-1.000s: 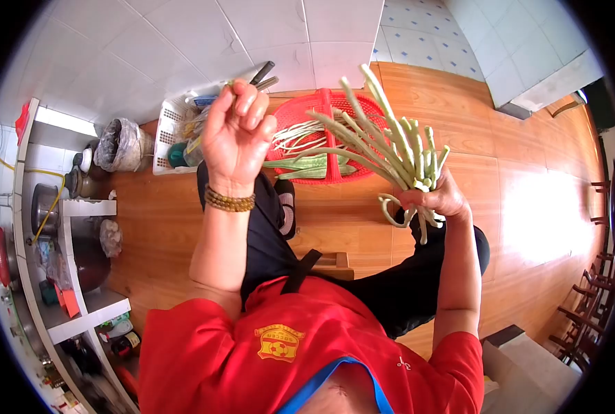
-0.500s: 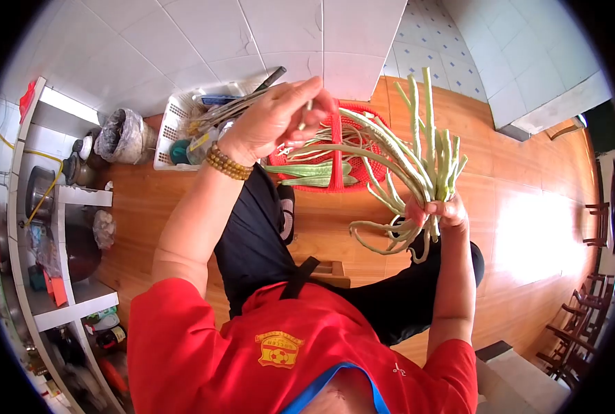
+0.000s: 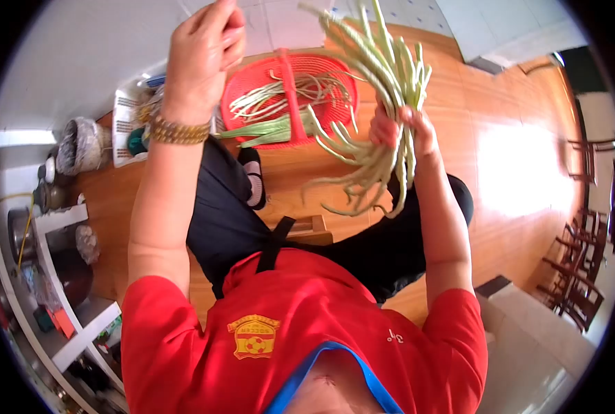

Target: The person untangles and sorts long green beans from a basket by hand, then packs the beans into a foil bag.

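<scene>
While the right hand (image 3: 423, 132) clutches the long beans (image 3: 388, 74) mid-length, ends fanning above and drooping below, the left hand (image 3: 198, 61) is raised, fingers curled, possibly empty; I can't tell.

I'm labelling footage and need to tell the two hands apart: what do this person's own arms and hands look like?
The sleeves are short and red. The left hand is ungloved, with a bracelet of brown beads, in more than one row, around its wrist. The right hand is ungloved too, with nothing worn showing at its wrist.
</scene>
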`<action>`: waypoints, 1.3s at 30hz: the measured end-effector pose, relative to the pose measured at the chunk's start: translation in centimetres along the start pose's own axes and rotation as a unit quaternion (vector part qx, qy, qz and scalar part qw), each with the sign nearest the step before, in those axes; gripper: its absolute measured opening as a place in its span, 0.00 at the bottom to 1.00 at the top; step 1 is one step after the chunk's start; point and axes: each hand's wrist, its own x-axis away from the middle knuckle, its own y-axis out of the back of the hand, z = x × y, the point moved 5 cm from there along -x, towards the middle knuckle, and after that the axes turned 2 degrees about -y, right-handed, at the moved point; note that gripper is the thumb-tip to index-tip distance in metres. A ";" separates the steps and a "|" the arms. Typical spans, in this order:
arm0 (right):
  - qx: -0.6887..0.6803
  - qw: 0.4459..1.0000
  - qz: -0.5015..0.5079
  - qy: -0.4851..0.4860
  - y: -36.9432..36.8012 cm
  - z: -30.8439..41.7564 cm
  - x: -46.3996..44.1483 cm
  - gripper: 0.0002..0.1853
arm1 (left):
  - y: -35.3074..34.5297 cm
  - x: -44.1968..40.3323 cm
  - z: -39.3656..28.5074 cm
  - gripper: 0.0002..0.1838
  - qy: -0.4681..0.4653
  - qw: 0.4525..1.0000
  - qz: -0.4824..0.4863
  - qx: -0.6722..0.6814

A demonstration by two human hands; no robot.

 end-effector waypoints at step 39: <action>-0.249 0.911 -0.164 0.286 5.0 9.5 0.9 0.11 | -14.4 11.2 11.6 0.09 0.181 0.941 0.285 -0.009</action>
